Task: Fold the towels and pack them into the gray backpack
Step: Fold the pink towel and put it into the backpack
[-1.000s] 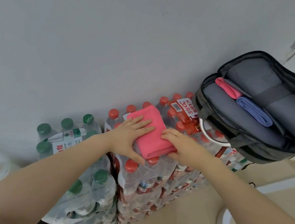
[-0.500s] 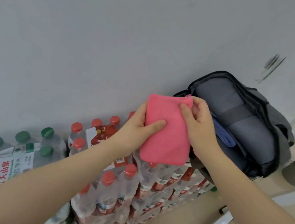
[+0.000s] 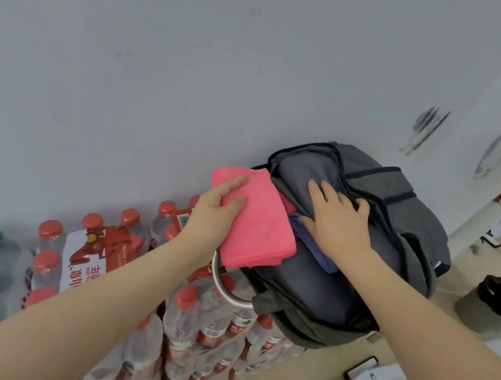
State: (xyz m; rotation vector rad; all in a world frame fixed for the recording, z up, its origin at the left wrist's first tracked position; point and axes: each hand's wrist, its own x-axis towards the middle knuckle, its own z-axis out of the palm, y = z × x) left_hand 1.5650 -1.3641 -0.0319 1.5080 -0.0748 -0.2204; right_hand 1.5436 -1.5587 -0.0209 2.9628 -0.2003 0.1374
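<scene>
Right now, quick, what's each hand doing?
Left hand: holding the folded pink towel, thumb on top.
Right hand: open, fingers spread, pressing inside the gray backpack.

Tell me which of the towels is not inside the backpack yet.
The big pink towel, gripped by the left hand over the gray backpack. The blue towel and another pink one are already tucked inside.
</scene>
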